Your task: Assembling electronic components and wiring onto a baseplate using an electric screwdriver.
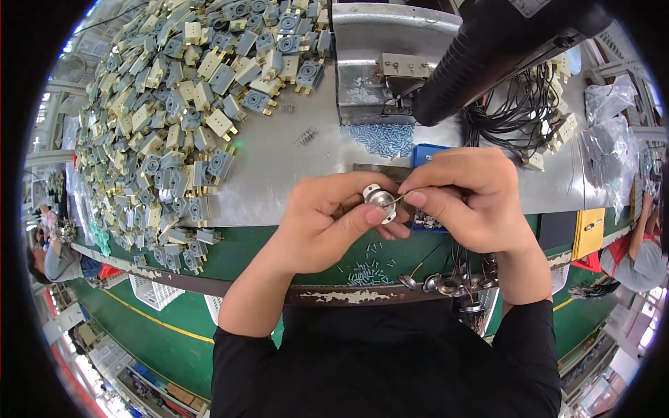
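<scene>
My left hand (313, 216) is closed on a round metal cup-shaped part (378, 199) with a two-eared flange, held above the table's near side between thumb and fingers. At the part's right side, my right hand (477, 202) pinches a thin copper-coloured wire or stem (399, 199) between thumb and forefinger. The wire's end meets the metal part; exactly how they join is too small to tell. Partly behind my right hand sits a blue box (427, 152). More round metal parts (449, 284) on thin wires lie at the table edge below my right wrist.
A heap of grey and cream plug-like housings (188, 90) with brass prongs covers the left. Ahead stand a metal fixture (404, 66), small bluish screws (382, 139) and a large dark cylinder (481, 56). Black cables (505, 118) lie right; loose screws (369, 274) lie near. People sit at both sides.
</scene>
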The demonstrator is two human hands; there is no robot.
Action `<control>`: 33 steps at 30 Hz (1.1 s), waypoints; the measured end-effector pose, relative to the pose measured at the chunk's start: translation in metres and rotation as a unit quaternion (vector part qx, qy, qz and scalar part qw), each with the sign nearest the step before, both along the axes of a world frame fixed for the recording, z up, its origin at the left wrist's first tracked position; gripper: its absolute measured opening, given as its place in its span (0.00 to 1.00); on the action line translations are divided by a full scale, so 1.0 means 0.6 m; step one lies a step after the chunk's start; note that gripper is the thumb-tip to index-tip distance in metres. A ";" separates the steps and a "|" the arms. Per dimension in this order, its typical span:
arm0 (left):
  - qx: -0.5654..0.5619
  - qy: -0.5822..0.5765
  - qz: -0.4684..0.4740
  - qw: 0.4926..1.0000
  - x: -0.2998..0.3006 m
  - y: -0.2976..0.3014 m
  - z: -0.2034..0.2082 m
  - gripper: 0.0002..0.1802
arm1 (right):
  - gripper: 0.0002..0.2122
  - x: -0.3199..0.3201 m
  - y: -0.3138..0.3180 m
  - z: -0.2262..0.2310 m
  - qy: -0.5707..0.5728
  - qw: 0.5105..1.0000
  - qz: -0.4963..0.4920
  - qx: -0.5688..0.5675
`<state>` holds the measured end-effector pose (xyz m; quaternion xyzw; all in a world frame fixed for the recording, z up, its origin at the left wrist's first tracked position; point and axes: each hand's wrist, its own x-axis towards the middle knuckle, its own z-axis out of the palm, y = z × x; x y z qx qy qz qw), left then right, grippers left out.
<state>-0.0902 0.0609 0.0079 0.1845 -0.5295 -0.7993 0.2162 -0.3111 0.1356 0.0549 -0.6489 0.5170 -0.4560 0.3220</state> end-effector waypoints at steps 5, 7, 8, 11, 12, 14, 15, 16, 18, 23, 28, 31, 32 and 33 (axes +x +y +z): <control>-0.055 0.045 -0.009 0.997 -0.006 0.006 -0.008 0.23 | 0.02 -0.007 0.004 -0.001 -0.048 0.998 0.022 0.033; -0.031 0.049 -0.009 0.998 -0.007 0.009 -0.011 0.23 | 0.02 -0.004 0.007 0.001 -0.049 0.997 0.021 0.046; -0.008 0.056 -0.009 0.998 -0.007 0.010 -0.012 0.23 | 0.02 -0.001 0.008 0.001 -0.078 0.995 0.013 0.064; 0.055 0.057 -0.007 0.997 -0.008 0.012 -0.013 0.21 | 0.03 -0.002 0.009 0.008 -0.061 0.996 0.009 0.069; 0.056 0.056 -0.009 0.997 -0.007 0.007 -0.008 0.21 | 0.05 -0.005 0.009 0.009 -0.014 0.998 0.011 0.057; -0.112 -0.083 -0.087 0.986 -0.003 -0.009 0.008 0.14 | 0.06 -0.003 0.009 0.004 0.027 0.999 0.012 0.027; -0.113 -0.083 -0.088 0.986 -0.002 -0.012 0.005 0.14 | 0.08 0.000 0.008 0.003 0.070 0.997 0.015 -0.004; -0.147 -0.105 -0.095 0.979 -0.001 -0.014 -0.001 0.14 | 0.10 0.007 0.009 0.003 0.070 0.998 0.002 -0.009; -0.183 -0.128 -0.101 0.970 0.000 -0.004 -0.018 0.13 | 0.11 0.010 0.010 0.003 0.059 0.998 -0.005 0.006; -0.421 -0.064 0.013 0.905 -0.012 0.012 0.001 0.10 | 0.13 -0.007 0.005 0.021 -0.057 0.977 0.011 0.205; -0.453 -0.033 0.050 0.889 -0.006 0.030 -0.024 0.10 | 0.11 -0.011 0.000 0.007 -0.151 0.943 0.074 0.288; -0.220 0.013 0.037 0.975 -0.003 0.038 -0.023 0.14 | 0.09 -0.004 0.003 0.012 -0.108 0.966 0.054 0.228; -0.084 0.057 0.013 0.995 0.001 0.038 -0.022 0.15 | 0.08 -0.003 0.002 0.014 -0.069 0.982 0.033 0.171; 0.055 0.106 -0.021 0.993 -0.002 0.036 -0.024 0.16 | 0.08 -0.009 0.004 0.002 -0.063 0.984 0.033 0.166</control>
